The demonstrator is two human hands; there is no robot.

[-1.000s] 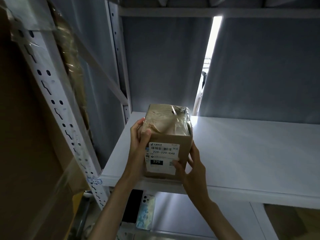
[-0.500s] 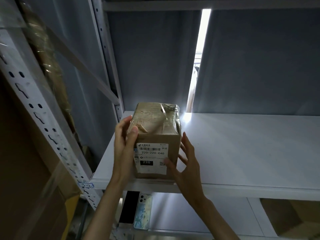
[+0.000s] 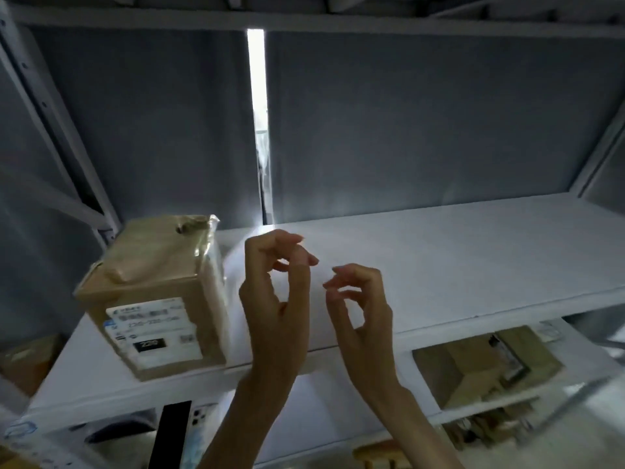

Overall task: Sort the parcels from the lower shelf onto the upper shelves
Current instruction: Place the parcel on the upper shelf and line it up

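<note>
Brown cardboard parcel (image 3: 159, 299) with white label stands on the white upper shelf (image 3: 439, 265), at nine o'clock of your left hand (image 3: 274, 299); left and right hand (image 3: 362, 309) loosely curled, holding nothing.

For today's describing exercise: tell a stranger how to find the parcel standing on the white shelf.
Start with the wide white shelf in front of the grey curtain. At its left end, near the front edge, stands a brown cardboard parcel. Unlike the boxes on the shelf below, it has clear tape over its top and a white label with a black "220" patch facing you.
</note>
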